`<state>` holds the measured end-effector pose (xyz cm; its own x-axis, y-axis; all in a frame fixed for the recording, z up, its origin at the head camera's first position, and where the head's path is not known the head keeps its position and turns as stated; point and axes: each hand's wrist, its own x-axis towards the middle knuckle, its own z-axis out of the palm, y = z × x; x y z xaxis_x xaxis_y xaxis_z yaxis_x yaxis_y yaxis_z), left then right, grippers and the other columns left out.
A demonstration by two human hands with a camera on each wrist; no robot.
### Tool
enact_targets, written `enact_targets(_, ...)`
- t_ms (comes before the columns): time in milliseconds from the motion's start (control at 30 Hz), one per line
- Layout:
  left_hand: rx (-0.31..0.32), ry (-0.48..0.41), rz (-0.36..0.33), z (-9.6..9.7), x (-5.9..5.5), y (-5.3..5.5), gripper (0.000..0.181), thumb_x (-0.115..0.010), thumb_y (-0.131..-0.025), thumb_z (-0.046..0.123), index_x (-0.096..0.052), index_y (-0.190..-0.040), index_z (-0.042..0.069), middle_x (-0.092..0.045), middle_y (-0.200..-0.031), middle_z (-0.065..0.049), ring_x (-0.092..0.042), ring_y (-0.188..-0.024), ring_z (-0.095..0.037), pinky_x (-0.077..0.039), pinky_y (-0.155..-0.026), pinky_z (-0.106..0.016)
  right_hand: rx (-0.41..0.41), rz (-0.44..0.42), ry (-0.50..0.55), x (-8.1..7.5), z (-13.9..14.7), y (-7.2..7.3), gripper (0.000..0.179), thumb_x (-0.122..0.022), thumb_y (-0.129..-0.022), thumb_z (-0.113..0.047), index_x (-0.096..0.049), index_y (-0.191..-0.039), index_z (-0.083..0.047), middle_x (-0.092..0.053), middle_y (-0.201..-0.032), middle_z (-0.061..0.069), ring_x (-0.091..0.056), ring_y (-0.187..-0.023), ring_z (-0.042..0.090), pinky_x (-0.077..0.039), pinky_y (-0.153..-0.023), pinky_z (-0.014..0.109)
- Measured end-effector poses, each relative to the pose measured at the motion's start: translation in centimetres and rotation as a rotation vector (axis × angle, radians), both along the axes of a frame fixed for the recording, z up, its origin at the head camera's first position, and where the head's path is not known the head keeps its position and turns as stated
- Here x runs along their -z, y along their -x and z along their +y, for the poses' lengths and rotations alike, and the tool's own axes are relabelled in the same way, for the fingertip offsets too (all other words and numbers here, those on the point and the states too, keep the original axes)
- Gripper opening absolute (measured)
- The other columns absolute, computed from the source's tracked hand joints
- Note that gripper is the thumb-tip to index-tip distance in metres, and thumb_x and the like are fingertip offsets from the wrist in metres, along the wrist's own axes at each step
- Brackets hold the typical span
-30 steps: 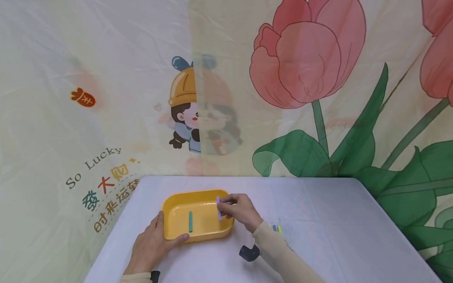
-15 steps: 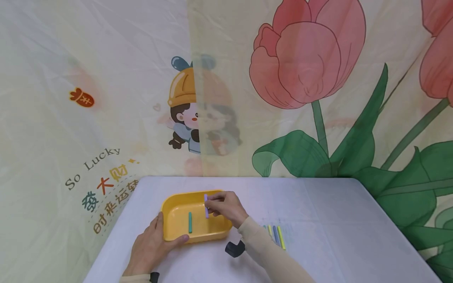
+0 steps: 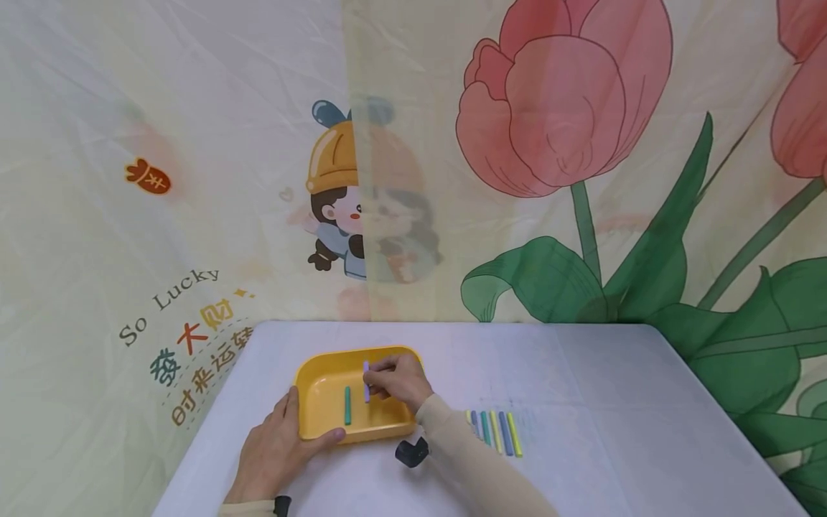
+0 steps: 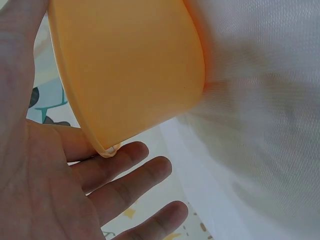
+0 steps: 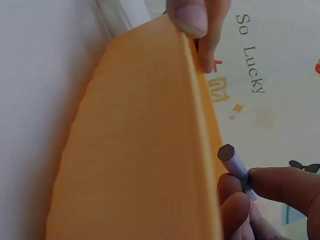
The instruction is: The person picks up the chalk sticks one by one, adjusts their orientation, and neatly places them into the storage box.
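Note:
A yellow tray (image 3: 362, 435) sits on the white table, and my left hand (image 3: 274, 449) holds its near left corner. The thumb lies along the front rim, while the other fingers extend rather straight by the side wall in the left wrist view. Inside, a green stick of chalk (image 3: 347, 406) lies on the tray floor. My right hand (image 3: 400, 380) pinches a purple stick of chalk (image 3: 366, 382) between thumb and fingers, over the tray to the right of the green one. The purple chalk's round end (image 5: 226, 152) shows past the tray rim in the right wrist view.
Right of the tray, several chalk sticks (image 3: 503, 434) in yellow, blue and green lie side by side, partly behind the right sleeve (image 3: 481, 459). Faint coloured smudges mark the cloth around them. A printed curtain (image 3: 413, 215) hangs behind the table's far edge.
My right hand has moved left over the tray with the purple chalk, closer to the green one. More of the chalk row shows from behind the sleeve. The left hand stays put.

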<state>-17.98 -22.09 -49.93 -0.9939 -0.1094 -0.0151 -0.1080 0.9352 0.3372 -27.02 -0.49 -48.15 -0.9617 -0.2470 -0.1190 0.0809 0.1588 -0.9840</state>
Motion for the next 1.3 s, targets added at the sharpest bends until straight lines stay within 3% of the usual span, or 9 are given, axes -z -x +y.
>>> enact_targets(533,0.007,-0.001,0.015,0.1,-0.2,-0.2,0.14,-0.055,-0.072,0.092,-0.018,-0.153,-0.017,-0.034,-0.15,-0.04,-0.05,-0.124,-0.056,-0.046,-0.101,-0.063,0.043,-0.047,-0.159,2.0,-1.5,0.4,0.012,-0.08,-0.087,-0.016,-0.077,-0.091,-0.005,-0.07,-0.072,0.004,-0.063,-0.059,0.013,-0.057,-0.056,0.024)
enact_targets(800,0.019,-0.007,0.033,0.0,-0.2,-0.4,0.138,-0.055,-0.074,0.091,-0.019,-0.154,-0.016,-0.036,-0.15,-0.039,-0.052,-0.123,-0.054,-0.047,-0.1,-0.062,-0.004,-0.008,-0.197,2.3,-2.2,0.4,0.006,-0.08,-0.084,-0.008,-0.077,-0.085,-0.003,-0.07,-0.064,0.008,-0.064,-0.052,0.013,-0.055,-0.05,0.023)
enact_targets(1300,0.026,0.011,0.042,0.1,-0.2,-0.3,0.138,-0.056,-0.073,0.09,-0.021,-0.153,-0.016,-0.036,-0.15,-0.04,-0.051,-0.124,-0.054,-0.048,-0.097,-0.063,-0.018,-0.063,-0.248,3.4,-3.4,0.7,0.008,-0.08,-0.085,-0.006,-0.074,-0.082,-0.005,-0.07,-0.065,0.008,-0.065,-0.052,0.014,-0.056,-0.049,0.022)
